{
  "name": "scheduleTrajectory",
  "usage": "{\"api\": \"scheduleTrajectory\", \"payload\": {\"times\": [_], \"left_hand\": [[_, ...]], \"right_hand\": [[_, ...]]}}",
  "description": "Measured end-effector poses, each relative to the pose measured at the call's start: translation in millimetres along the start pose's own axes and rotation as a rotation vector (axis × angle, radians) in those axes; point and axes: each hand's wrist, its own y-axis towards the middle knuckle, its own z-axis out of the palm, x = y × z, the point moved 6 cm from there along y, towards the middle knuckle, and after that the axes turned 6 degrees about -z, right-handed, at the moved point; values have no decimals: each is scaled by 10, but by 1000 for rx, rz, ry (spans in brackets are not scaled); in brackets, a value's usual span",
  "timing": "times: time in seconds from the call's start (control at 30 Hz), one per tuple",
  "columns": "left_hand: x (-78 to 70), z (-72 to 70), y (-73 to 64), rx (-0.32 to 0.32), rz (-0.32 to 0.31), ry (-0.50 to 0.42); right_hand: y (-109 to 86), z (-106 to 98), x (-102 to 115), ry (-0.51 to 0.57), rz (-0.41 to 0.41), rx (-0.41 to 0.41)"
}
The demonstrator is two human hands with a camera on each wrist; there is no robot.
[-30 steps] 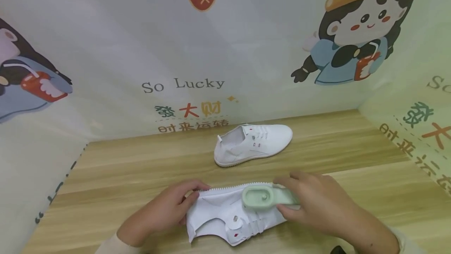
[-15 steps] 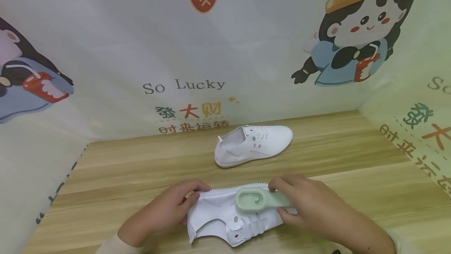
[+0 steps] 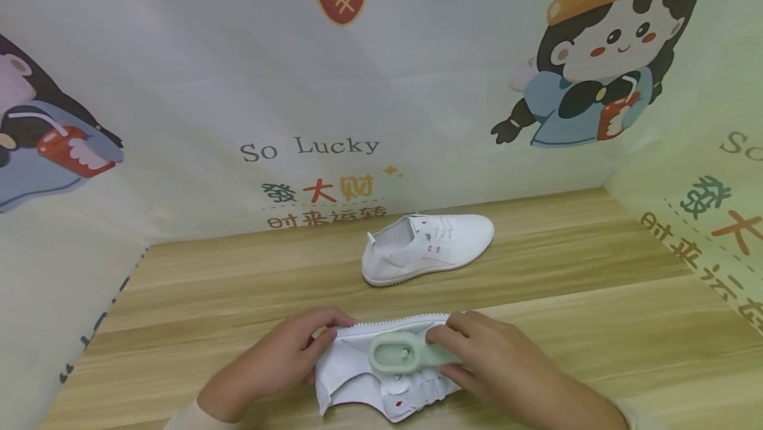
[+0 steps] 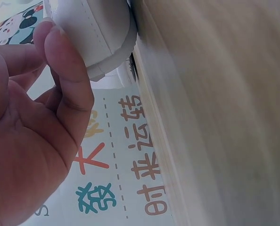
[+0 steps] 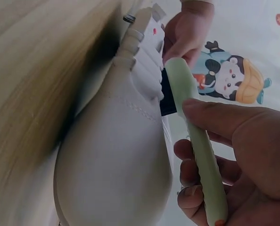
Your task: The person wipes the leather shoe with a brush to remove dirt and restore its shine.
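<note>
A white lace-up shoe point(image 3: 352, 362) lies on its side at the front of the wooden surface, its opening toward me. My left hand point(image 3: 292, 347) pinches its heel point(image 4: 95, 35) between thumb and fingers. In my right hand point(image 3: 497, 364) is a pale green brush point(image 3: 395, 354), gripped by its handle. Seen from the right wrist, the brush's dark bristles point(image 5: 167, 93) press against the shoe's upper beside the laces. The toe point(image 5: 114, 174) points toward the right; in the head view my right hand partly covers it.
A matching white shoe point(image 3: 456, 251) stands upright farther back on the wooden surface point(image 3: 238, 284). Pale printed walls point(image 3: 197, 118) with cartoon figures and lettering enclose the back and both sides.
My right hand has slid the brush leftward along the shoe, from the front part toward the heel. The left hand and both shoes have stayed in place.
</note>
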Motion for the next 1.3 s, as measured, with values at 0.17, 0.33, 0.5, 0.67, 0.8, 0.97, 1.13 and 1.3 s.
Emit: {"api": "scheduleTrajectory", "payload": {"times": [0.17,0.33,0.5,0.67,0.8,0.97,1.13,1.3], "left_hand": [[-9,-14,5,-7,9,1],[-4,-2,0,1,-2,-5],[-10,-13,0,-14,2,7],[4,-2,-2,-13,-1,6],[0,-13,2,-23,3,17],[-3,-10,0,-22,20,18],[-1,-5,8,-24,23,22],[-1,3,4,-20,24,22]], "right_hand": [[8,23,25,-13,-2,-11],[14,29,20,-16,24,15],[20,-23,-8,-28,43,41],[-10,-81,-57,-13,66,66],[-22,-118,-92,-1,83,91],[-40,-128,-114,13,97,130],[-60,-151,-140,13,113,143],[-68,-166,-148,16,123,160]]}}
